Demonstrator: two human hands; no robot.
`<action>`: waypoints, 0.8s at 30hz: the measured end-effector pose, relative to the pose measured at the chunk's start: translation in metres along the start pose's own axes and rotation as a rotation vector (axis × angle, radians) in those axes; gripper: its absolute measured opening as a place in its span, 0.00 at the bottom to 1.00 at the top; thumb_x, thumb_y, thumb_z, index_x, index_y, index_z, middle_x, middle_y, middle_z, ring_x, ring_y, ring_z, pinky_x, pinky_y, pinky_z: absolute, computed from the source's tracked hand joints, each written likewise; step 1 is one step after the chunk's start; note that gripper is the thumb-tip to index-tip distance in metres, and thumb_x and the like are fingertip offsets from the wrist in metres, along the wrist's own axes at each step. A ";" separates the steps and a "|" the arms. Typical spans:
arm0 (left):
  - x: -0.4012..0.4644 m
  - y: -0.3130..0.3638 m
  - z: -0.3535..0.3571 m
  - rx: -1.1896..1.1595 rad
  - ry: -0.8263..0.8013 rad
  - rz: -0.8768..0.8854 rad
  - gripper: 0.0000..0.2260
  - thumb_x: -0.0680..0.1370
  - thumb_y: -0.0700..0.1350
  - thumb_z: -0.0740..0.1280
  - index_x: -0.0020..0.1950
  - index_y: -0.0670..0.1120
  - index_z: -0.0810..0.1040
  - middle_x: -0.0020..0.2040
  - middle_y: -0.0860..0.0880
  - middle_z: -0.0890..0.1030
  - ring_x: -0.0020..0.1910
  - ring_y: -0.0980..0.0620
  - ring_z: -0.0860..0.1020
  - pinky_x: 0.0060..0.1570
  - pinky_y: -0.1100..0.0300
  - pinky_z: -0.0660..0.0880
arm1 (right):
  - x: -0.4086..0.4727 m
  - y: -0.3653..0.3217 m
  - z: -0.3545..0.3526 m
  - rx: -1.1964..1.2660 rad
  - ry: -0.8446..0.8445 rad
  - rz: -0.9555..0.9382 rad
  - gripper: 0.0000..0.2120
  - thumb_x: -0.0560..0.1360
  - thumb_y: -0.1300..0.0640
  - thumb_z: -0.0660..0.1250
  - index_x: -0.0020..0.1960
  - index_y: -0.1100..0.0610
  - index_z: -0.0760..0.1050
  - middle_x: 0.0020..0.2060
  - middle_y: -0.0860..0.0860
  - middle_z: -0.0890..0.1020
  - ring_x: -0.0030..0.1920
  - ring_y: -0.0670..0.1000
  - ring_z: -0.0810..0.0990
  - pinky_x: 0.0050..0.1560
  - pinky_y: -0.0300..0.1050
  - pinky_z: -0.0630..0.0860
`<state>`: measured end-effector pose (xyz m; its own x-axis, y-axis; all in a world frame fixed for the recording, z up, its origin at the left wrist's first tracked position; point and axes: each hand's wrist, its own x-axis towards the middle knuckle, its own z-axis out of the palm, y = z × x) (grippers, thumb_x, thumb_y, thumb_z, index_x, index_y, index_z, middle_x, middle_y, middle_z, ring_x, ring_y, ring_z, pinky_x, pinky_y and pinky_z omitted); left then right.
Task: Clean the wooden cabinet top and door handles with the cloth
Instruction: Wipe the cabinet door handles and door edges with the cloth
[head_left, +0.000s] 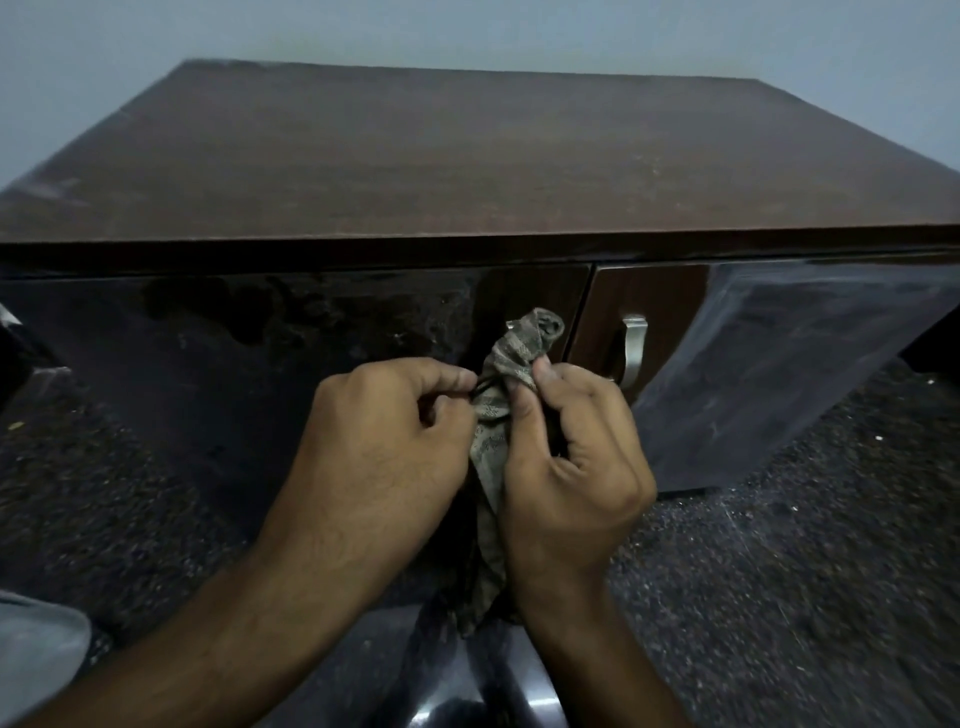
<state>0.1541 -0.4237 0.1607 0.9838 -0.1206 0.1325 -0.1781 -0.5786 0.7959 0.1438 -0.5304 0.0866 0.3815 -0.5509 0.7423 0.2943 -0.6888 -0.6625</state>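
A dark wooden cabinet fills the view, its dusty brown top (467, 156) spreading above two glossy doors. A grey-brown patterned cloth (519, 353) is wrapped over the left door's handle, of which only a small metal tip shows at the top. My left hand (384, 441) pinches the cloth's left side with curled fingers. My right hand (571, 457) grips the cloth from the right, thumb pressed on it. The cloth's tail hangs down between my wrists. The right door's silver handle (634, 348) is bare, just right of my right hand.
The left door (234, 338) shows dusty smudges. Dark speckled floor (779, 571) lies around the cabinet. A pale wall (467, 31) stands behind it. A grey fabric edge (36, 649) sits at the lower left corner.
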 end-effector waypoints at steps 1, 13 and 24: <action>0.000 0.000 0.000 -0.003 0.003 0.002 0.11 0.77 0.43 0.66 0.55 0.54 0.83 0.44 0.60 0.83 0.45 0.77 0.75 0.32 0.82 0.67 | -0.003 0.002 0.000 -0.006 0.000 0.002 0.07 0.72 0.72 0.74 0.49 0.70 0.83 0.43 0.59 0.83 0.47 0.43 0.79 0.52 0.25 0.72; 0.006 -0.017 0.003 0.122 -0.222 -0.178 0.11 0.74 0.45 0.69 0.55 0.54 0.77 0.35 0.55 0.82 0.32 0.63 0.80 0.30 0.69 0.74 | -0.014 0.016 -0.006 0.113 -0.132 0.580 0.07 0.71 0.65 0.76 0.45 0.55 0.84 0.39 0.45 0.84 0.43 0.40 0.83 0.45 0.30 0.77; 0.010 -0.021 0.009 -0.415 -0.701 -0.655 0.07 0.75 0.37 0.68 0.50 0.38 0.82 0.48 0.37 0.85 0.46 0.44 0.84 0.50 0.50 0.82 | -0.023 0.036 -0.040 0.448 -0.486 1.190 0.07 0.77 0.63 0.68 0.53 0.62 0.83 0.44 0.57 0.87 0.44 0.55 0.85 0.48 0.52 0.82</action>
<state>0.1671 -0.4199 0.1402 0.6299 -0.4009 -0.6652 0.5375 -0.3933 0.7459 0.1103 -0.5615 0.0496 0.8421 -0.4145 -0.3450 -0.2054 0.3449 -0.9159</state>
